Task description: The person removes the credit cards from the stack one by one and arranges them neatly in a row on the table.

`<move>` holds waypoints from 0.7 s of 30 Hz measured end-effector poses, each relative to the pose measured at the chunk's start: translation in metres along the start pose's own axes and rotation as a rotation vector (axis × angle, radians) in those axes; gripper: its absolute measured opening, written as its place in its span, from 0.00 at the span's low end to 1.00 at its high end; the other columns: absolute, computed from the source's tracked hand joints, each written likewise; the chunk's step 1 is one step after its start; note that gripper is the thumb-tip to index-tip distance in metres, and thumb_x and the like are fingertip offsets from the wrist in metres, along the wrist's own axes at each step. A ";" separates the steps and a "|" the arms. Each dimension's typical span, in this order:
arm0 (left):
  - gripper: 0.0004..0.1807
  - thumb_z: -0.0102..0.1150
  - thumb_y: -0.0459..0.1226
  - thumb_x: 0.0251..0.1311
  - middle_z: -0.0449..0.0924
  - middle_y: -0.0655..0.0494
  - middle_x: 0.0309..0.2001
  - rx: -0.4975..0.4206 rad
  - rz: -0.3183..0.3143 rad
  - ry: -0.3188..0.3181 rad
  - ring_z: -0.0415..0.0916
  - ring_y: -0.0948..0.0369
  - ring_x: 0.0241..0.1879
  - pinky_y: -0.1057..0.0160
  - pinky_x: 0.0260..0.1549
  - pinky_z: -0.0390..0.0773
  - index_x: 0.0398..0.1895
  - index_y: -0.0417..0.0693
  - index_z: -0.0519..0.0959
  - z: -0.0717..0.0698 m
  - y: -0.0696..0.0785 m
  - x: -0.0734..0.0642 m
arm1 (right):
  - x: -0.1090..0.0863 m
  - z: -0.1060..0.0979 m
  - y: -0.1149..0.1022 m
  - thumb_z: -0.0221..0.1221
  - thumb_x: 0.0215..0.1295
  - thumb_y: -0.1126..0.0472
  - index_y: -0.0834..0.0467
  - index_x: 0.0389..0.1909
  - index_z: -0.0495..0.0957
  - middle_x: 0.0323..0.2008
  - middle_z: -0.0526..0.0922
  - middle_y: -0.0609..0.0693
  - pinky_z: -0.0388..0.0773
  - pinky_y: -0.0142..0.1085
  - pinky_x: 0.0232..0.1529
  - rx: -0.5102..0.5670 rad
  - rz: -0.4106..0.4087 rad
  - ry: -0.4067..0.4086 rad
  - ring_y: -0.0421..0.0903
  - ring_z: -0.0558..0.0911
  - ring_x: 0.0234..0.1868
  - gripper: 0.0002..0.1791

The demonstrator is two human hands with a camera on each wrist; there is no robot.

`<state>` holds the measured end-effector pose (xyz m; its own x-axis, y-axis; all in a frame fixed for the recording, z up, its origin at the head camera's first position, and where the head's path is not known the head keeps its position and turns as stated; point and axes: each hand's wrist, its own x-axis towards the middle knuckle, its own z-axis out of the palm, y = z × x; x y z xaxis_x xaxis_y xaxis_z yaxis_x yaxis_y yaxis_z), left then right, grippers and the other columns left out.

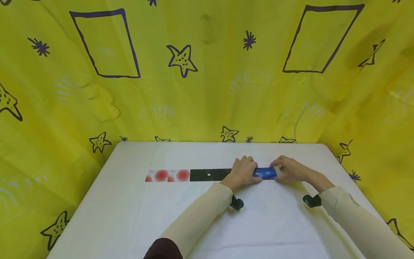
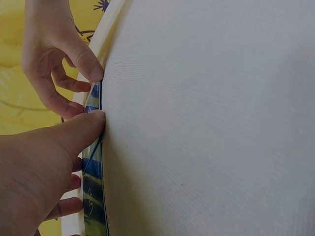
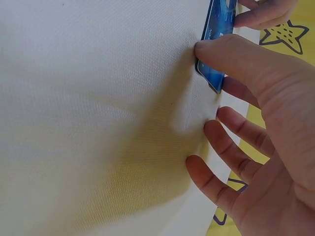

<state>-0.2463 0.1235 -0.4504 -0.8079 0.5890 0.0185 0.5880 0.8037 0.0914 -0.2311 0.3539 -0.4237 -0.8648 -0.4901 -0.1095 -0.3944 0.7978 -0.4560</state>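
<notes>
A blue card (image 1: 266, 173) printed "VIP" lies on the white table at the right end of a row of cards. My left hand (image 1: 242, 172) spans the row, its thumb at the near long edge of the blue card and its fingers at the far edge. My right hand (image 1: 292, 171) pinches the right end of that card between thumb and index finger; its other fingers spread apart in the right wrist view. To the left lie two black cards (image 1: 200, 175), the second partly covered by my left hand, then two white cards with red circles (image 1: 161, 175).
The white table (image 1: 181, 216) reaches back to a yellow curtain (image 1: 207, 93) with drawn stars and frames. Dark wrist mounts (image 1: 237, 204) stick out by both cuffs. Cloth creases cross the front of the table.
</notes>
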 end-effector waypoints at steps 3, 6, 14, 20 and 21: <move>0.29 0.64 0.65 0.60 0.78 0.63 0.49 -0.002 0.001 0.001 0.69 0.64 0.47 0.61 0.47 0.71 0.54 0.59 0.84 0.000 0.000 0.000 | 0.000 0.000 0.000 0.74 0.59 0.59 0.62 0.55 0.82 0.50 0.77 0.60 0.79 0.49 0.48 -0.001 0.001 0.000 0.53 0.79 0.46 0.24; 0.29 0.64 0.65 0.60 0.78 0.63 0.49 -0.008 -0.001 0.002 0.69 0.63 0.47 0.60 0.47 0.71 0.55 0.59 0.84 0.000 0.000 0.000 | -0.001 0.000 -0.001 0.74 0.59 0.60 0.62 0.55 0.82 0.51 0.77 0.60 0.79 0.49 0.49 -0.003 0.003 0.002 0.53 0.79 0.46 0.24; 0.29 0.64 0.65 0.60 0.78 0.62 0.49 -0.018 -0.001 0.013 0.69 0.63 0.47 0.59 0.48 0.71 0.55 0.59 0.84 0.003 -0.001 0.001 | 0.000 0.000 -0.001 0.74 0.58 0.58 0.62 0.55 0.82 0.51 0.77 0.60 0.79 0.49 0.48 -0.002 -0.004 0.003 0.53 0.79 0.46 0.25; 0.29 0.65 0.64 0.59 0.79 0.62 0.49 -0.028 0.010 0.035 0.69 0.63 0.47 0.58 0.48 0.72 0.55 0.58 0.85 0.004 -0.002 0.001 | 0.000 0.000 -0.001 0.74 0.59 0.57 0.61 0.56 0.81 0.52 0.77 0.60 0.79 0.51 0.49 -0.001 0.015 -0.006 0.54 0.79 0.47 0.25; 0.29 0.66 0.64 0.59 0.79 0.62 0.49 -0.029 0.012 0.039 0.69 0.63 0.46 0.58 0.48 0.72 0.55 0.58 0.85 0.004 -0.002 0.001 | 0.000 0.000 -0.001 0.74 0.59 0.56 0.61 0.56 0.81 0.52 0.77 0.60 0.79 0.51 0.49 -0.004 0.019 -0.007 0.54 0.79 0.47 0.26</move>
<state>-0.2478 0.1228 -0.4548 -0.8021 0.5944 0.0581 0.5967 0.7935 0.1195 -0.2303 0.3530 -0.4233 -0.8697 -0.4777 -0.1242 -0.3795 0.8081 -0.4505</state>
